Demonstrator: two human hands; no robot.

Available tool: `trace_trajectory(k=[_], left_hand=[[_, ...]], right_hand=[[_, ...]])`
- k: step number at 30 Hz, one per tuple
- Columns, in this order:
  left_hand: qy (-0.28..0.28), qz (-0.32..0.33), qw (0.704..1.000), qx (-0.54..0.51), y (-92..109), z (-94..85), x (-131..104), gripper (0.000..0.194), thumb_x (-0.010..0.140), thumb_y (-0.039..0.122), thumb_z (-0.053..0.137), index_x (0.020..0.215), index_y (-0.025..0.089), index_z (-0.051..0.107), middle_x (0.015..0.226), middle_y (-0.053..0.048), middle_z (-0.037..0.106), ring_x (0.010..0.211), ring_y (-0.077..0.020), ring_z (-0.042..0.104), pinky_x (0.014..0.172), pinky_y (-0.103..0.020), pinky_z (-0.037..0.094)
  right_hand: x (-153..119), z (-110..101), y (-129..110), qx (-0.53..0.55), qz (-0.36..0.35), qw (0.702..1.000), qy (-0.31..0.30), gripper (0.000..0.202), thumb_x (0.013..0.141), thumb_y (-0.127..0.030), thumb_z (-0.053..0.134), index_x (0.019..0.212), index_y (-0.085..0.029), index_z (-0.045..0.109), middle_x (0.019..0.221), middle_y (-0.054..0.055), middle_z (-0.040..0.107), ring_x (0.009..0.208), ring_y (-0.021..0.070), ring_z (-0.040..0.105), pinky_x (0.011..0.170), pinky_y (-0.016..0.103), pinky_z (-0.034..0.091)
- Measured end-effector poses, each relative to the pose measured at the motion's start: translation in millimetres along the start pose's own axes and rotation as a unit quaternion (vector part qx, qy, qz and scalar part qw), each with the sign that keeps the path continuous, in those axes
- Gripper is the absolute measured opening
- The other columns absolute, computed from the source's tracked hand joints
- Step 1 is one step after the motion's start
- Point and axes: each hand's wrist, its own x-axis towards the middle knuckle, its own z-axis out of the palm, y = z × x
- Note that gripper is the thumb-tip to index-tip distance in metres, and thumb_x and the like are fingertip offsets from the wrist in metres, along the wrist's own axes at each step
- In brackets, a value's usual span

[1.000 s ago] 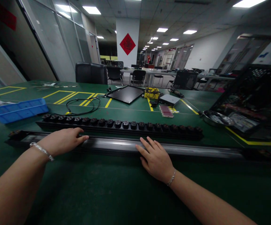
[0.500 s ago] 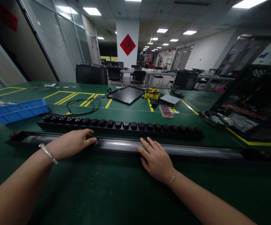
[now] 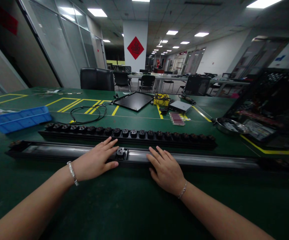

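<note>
So the channel (image 3: 199,159) ran across mid-frame with one socket module (image 3: 121,152) in it near center, socket strip (image 3: 129,136) just behind. Bin (image 3: 22,119) sat frame left, screen (image 3: 134,100) lay upper center, bowl (image 3: 220,128) at right.

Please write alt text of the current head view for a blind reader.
A person's left hand and right hand are at a long black channel, one small black socket block in it beside the left hand. Behind on the green table lie a long black socket strip and a blue plastic bin.

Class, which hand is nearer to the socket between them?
Left. The left hand is beside the socket, on its left; the right hand lies farther off, to its right.
</note>
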Motion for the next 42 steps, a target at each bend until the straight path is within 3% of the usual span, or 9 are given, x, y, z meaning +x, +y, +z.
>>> trace_trajectory(k=[3, 10, 15, 19, 22, 28, 34, 38, 42], left_hand=[[0.007, 0.035, 0.999, 0.026, 13, 10.8, 2, 0.065, 0.085, 0.056, 0.042, 0.137, 0.016, 0.04, 0.15, -0.009, 0.023, 0.14, -0.0286, 0.013, 0.11, -0.048, 0.023], [0.103, 0.063, 0.991, 0.055, 44, 37.3, 15, 0.067, 0.08, 0.057, 0.05, 0.138, 0.025, 0.038, 0.148, -0.009, 0.031, 0.137, -0.0326, 0.021, 0.107, -0.056, 0.021], [0.114, 0.03, 0.991, 0.056, 55, 38.4, 25, 0.076, 0.072, 0.061, 0.059, 0.138, 0.033, 0.035, 0.135, -0.011, 0.047, 0.121, -0.0336, 0.042, 0.101, -0.061, 0.025], [0.113, 0.024, 0.991, 0.062, 58, 35.4, 28, 0.074, 0.071, 0.061, 0.06, 0.137, 0.036, 0.036, 0.127, -0.011, 0.05, 0.115, -0.0336, 0.044, 0.097, -0.062, 0.027], [0.115, 0.02, 0.991, 0.07, 59, 35.4, 28, 0.072, 0.072, 0.06, 0.059, 0.136, 0.036, 0.038, 0.125, -0.012, 0.05, 0.114, -0.0341, 0.045, 0.097, -0.062, 0.026], [0.135, 0.017, 0.989, 0.064, 62, 37.2, 26, 0.069, 0.078, 0.053, 0.055, 0.139, 0.033, 0.032, 0.125, -0.01, 0.051, 0.114, -0.0311, 0.045, 0.099, -0.058, 0.026], [0.144, 0.011, 0.988, 0.055, 60, 39.2, 27, 0.065, 0.079, 0.054, 0.053, 0.137, 0.029, 0.036, 0.126, -0.01, 0.051, 0.114, -0.0306, 0.044, 0.1, -0.057, 0.025], [0.139, 0.013, 0.989, 0.049, 60, 38.4, 27, 0.065, 0.079, 0.054, 0.052, 0.137, 0.029, 0.035, 0.126, -0.01, 0.051, 0.114, -0.0318, 0.044, 0.1, -0.058, 0.025], [0.139, 0.014, 0.989, 0.047, 59, 37.7, 27, 0.064, 0.08, 0.054, 0.051, 0.136, 0.029, 0.036, 0.127, -0.01, 0.051, 0.115, -0.032, 0.045, 0.1, -0.059, 0.025]], right_hand=[[0, 1, 0, -0.002, 0.001, 1.0, 0.003, 0.048, 0.085, -0.027, 0.049, 0.133, -0.022, 0.045, 0.143, 0.008, 0.038, 0.131, 0.0275, 0.031, 0.102, 0.045, 0.032], [0, 1, -2, -0.009, -0.009, 1.0, 0.016, 0.058, 0.082, -0.023, 0.052, 0.138, -0.032, 0.038, 0.149, 0.009, 0.025, 0.131, 0.0304, 0.03, 0.099, 0.047, 0.032], [5, 1, -6, 0.005, -0.004, 0.999, 0.042, 0.052, 0.079, -0.021, 0.054, 0.13, -0.029, 0.048, 0.152, 0.009, 0.015, 0.135, 0.0324, 0.022, 0.1, 0.05, 0.03], [7, 0, -9, 0.008, -0.026, 0.999, 0.034, 0.057, 0.079, -0.018, 0.052, 0.133, -0.034, 0.044, 0.152, 0.006, 0.013, 0.136, 0.0306, 0.017, 0.102, 0.052, 0.027], [8, -1, -12, -0.006, -0.055, 0.998, 0.003, 0.06, 0.08, -0.017, 0.051, 0.136, -0.036, 0.04, 0.152, 0.001, 0.018, 0.137, 0.0284, 0.014, 0.104, 0.053, 0.023], [8, -8, -11, -0.032, -0.046, 0.998, -0.009, 0.041, 0.084, -0.02, 0.046, 0.125, -0.024, 0.053, 0.142, 0.006, 0.038, 0.134, 0.0259, 0.024, 0.107, 0.05, 0.019], [4, -32, -5, -0.1, 0.014, 0.995, -0.018, 0.029, 0.084, -0.015, 0.045, 0.104, -0.019, 0.066, 0.123, 0.01, 0.056, 0.125, 0.0268, 0.039, 0.105, 0.047, 0.024], [-2, -52, -1, -0.152, 0.077, 0.983, -0.068, 0.03, 0.083, -0.014, 0.043, 0.093, -0.015, 0.071, 0.117, 0.015, 0.059, 0.117, 0.0306, 0.047, 0.099, 0.049, 0.033], [-12, -58, 6, -0.188, 0.098, 0.972, -0.098, 0.032, 0.08, -0.013, 0.043, 0.089, -0.014, 0.073, 0.114, 0.017, 0.061, 0.114, 0.0347, 0.048, 0.094, 0.054, 0.036]])
